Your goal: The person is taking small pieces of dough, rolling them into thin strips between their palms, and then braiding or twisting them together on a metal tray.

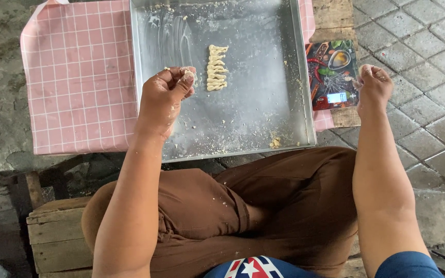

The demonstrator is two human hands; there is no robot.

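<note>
My left hand (163,98) hovers over a large metal baking tray (263,121), its fingers pinched on a small piece of pale dough (188,76). Just right of it, a short column of twisted dough pieces (217,68) lies on the floured tray. My right hand (373,86) is held out past the tray's right side, fingers closed on another bit of dough (361,68), beside a small kitchen scale (333,74) with a colourful printed top.
The tray rests on a pink checked cloth (78,77) over wooden boards. Dough crumbs (274,141) lie near the tray's front corner. Grey paving stones (423,46) are at the right. My brown-clad knees (263,206) and a wooden crate (57,237) are below.
</note>
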